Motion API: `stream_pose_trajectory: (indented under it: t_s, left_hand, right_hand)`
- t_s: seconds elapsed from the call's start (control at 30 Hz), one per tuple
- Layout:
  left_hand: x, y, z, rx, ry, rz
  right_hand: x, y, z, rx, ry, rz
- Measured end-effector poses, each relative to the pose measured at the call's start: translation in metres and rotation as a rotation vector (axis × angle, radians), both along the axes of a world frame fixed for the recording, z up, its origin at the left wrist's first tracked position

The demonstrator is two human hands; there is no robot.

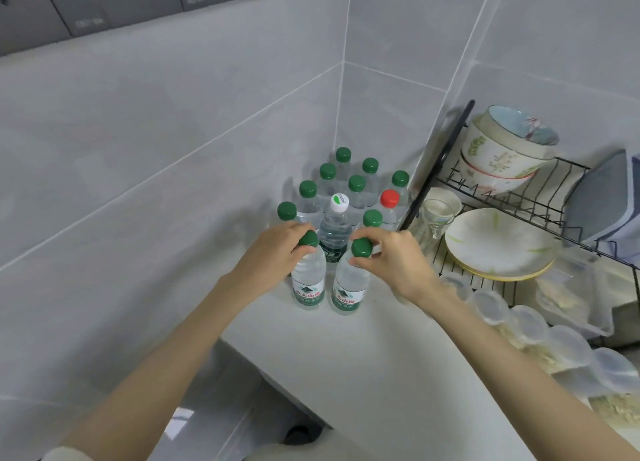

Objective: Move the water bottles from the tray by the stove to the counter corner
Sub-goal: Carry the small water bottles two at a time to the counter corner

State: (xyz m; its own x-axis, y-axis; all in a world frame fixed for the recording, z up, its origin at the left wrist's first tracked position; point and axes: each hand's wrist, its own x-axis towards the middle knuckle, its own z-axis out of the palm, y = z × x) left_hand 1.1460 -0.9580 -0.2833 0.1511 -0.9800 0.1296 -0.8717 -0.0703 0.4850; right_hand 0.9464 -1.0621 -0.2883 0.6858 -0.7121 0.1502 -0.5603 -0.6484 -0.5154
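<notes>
Set-down at the counter corner, two bottles in hand

Our left hand (277, 249) curls round the green cap of one water bottle (308, 284) & our right hand (391, 256) pinches the cap of a second bottle (349, 289). Both stand upright on the white counter (363, 363), just in front of the bottle cluster (356, 187). Next, prob.: let go straight up w/o knocking neighbours. Tray not in view.

It was a home kitchen: tiled walls (173, 131), a white table (363, 356), and a dish rack (519, 201) holding bowls (498, 149) and plates (495, 242).
</notes>
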Motion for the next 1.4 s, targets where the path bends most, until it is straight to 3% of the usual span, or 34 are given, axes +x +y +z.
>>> stream_pose_trajectory:
  t_s: [0.27, 0.7, 0.93, 1.27, 1.4]
  left_hand:
    - [-0.003, -0.039, 0.007, 0.008, -0.124, -0.067]
    - [0.000, -0.027, -0.010, -0.004, -0.041, -0.053]
    - [-0.003, -0.012, -0.019, -0.108, 0.094, 0.014]
    - [-0.017, 0.014, 0.010, -0.156, 0.272, 0.140]
    - [-0.040, 0.027, 0.032, -0.192, 0.525, 0.187]
  right_hand:
    - [-0.014, 0.000, 0.000, 0.080, -0.059, 0.144]
    - [0.000, 0.015, -0.017, -0.012, -0.143, -0.029]
    - [0.004, 0.014, -0.016, 0.022, -0.179, -0.029]
    - [-0.017, 0.010, -0.009, 0.293, -0.280, -0.066]
    - [-0.033, 0.018, 0.014, 0.372, -0.432, -0.124]
